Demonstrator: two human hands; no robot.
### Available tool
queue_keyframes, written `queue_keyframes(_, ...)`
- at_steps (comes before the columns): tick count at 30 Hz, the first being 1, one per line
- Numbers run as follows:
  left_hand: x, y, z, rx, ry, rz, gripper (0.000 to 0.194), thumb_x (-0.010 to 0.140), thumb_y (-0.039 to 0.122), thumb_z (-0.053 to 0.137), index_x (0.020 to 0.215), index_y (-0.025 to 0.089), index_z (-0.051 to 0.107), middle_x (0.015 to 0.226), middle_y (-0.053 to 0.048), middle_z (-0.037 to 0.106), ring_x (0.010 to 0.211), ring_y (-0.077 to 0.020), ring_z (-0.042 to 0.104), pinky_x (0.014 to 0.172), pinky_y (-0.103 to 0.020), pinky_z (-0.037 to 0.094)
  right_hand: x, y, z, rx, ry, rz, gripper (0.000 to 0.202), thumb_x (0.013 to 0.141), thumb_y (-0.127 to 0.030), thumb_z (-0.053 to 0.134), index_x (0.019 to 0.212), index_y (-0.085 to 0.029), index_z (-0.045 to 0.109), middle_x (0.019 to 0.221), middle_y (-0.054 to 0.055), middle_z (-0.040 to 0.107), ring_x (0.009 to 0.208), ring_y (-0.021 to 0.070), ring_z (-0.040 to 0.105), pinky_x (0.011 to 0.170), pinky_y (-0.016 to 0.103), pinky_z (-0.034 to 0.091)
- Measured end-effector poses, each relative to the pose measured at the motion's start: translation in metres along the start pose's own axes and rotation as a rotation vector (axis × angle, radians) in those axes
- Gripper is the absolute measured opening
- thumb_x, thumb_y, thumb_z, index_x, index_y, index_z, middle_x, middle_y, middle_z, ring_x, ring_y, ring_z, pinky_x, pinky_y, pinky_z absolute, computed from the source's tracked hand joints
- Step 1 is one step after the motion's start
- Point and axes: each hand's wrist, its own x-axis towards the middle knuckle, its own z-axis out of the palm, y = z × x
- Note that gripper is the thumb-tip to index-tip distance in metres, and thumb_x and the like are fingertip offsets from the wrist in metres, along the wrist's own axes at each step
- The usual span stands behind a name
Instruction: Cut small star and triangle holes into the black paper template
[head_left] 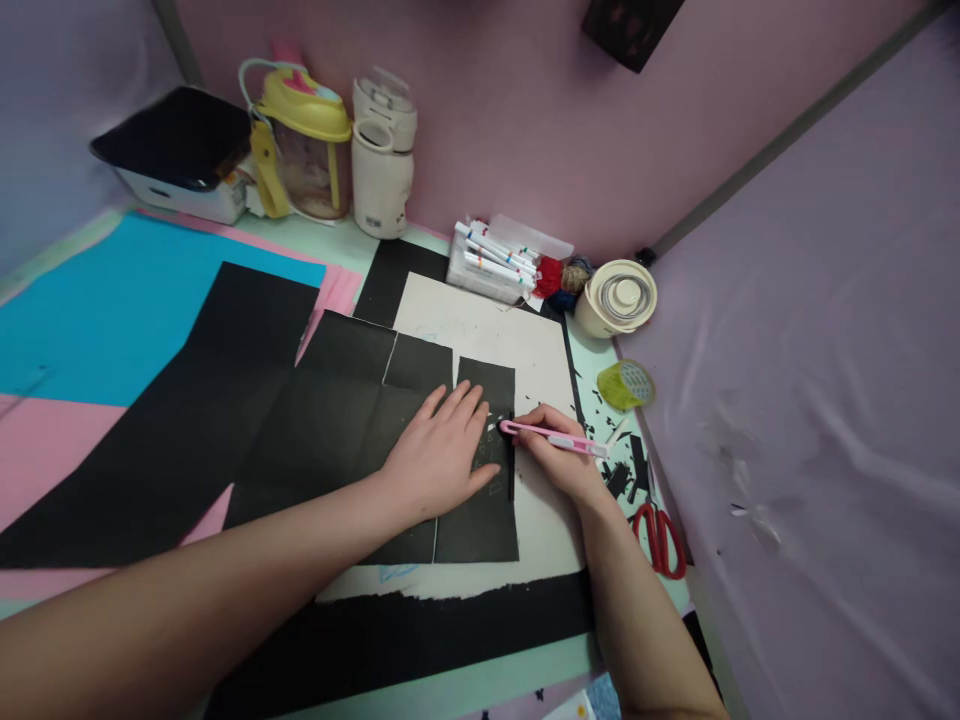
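My left hand lies flat with fingers spread on a folded sheet of black paper. In my right hand is a pink utility knife, its front end over the paper's right part. Faint white marks and small white specks show between the two hands. Slits run through the black paper near its right side. Beneath it is a white board with a torn lower edge. The blade tip is too small to make out.
Red-handled scissors and black paper scraps lie at right, near a yellow-green cup and a cream round container. Behind stand a marker box, a white bottle and a yellow-lidded jug. Blue paper lies left.
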Motion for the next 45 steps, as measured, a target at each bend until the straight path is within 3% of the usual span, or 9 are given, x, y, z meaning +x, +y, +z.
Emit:
queue_keyframes(8, 0.0, 0.0, 0.001, 0.0, 0.007, 0.0, 0.071, 0.092, 0.057, 0.043, 0.141, 0.007, 0.046, 0.153, -0.016, 0.036, 0.146, -0.0296, 0.022, 0.119, -0.046, 0.016, 0.0, 0.004, 0.003, -0.025, 0.068, 0.017, 0.009, 0.08, -0.022, 0.06, 0.082, -0.021, 0.069, 0.075, 0.001, 0.069, 0.072, 0.0171, 0.063, 0.067, 0.027, 0.049)
queue_keyframes(19, 0.0, 0.0, 0.002, -0.006, 0.014, 0.0, 0.069, 0.092, 0.057, 0.043, 0.141, 0.008, 0.046, 0.154, -0.016, 0.035, 0.146, -0.0294, 0.022, 0.119, -0.045, 0.014, -0.001, 0.004, 0.004, -0.072, 0.069, -0.011, 0.01, 0.08, -0.023, 0.061, 0.083, -0.021, 0.07, 0.076, 0.002, 0.068, 0.07, 0.0171, 0.061, 0.063, 0.027, 0.047)
queue_keyframes(24, 0.0, 0.0, 0.001, -0.006, 0.004, 0.004, 0.071, 0.092, 0.057, 0.043, 0.141, 0.007, 0.045, 0.153, -0.017, 0.036, 0.146, -0.03, 0.023, 0.119, -0.046, 0.015, -0.002, 0.004, -0.002, 0.04, -0.018, -0.074, 0.019, 0.085, -0.03, 0.065, 0.101, -0.023, 0.072, 0.098, 0.005, 0.071, 0.087, 0.0196, 0.065, 0.077, 0.031, 0.051)
queue_keyframes(28, 0.001, 0.0, 0.0, -0.006, 0.001, -0.004, 0.07, 0.092, 0.057, 0.043, 0.142, 0.008, 0.045, 0.153, -0.016, 0.036, 0.146, -0.0293, 0.023, 0.119, -0.046, 0.016, -0.003, 0.004, -0.008, 0.115, -0.023, 0.0, 0.023, 0.082, -0.034, 0.071, 0.103, -0.025, 0.073, 0.107, 0.006, 0.072, 0.099, 0.0224, 0.066, 0.086, 0.034, 0.052)
queue_keyframes(36, 0.0, 0.0, 0.0, -0.005, 0.001, 0.0, 0.069, 0.091, 0.057, 0.043, 0.14, 0.009, 0.047, 0.153, -0.016, 0.036, 0.146, -0.0289, 0.023, 0.119, -0.046, 0.015, -0.001, 0.003, 0.003, -0.04, 0.092, 0.009, 0.011, 0.081, -0.028, 0.066, 0.079, -0.023, 0.075, 0.079, 0.003, 0.072, 0.074, 0.0187, 0.065, 0.067, 0.029, 0.051)
queue_keyframes(45, 0.0, 0.0, 0.0, -0.022, 0.001, -0.003, 0.069, 0.091, 0.056, 0.045, 0.14, 0.007, 0.047, 0.153, -0.017, 0.036, 0.146, -0.0295, 0.023, 0.119, -0.046, 0.015, -0.002, 0.005, 0.004, -0.067, 0.059, -0.008, 0.012, 0.082, -0.027, 0.065, 0.084, -0.023, 0.075, 0.084, 0.004, 0.074, 0.076, 0.0189, 0.066, 0.068, 0.029, 0.051)
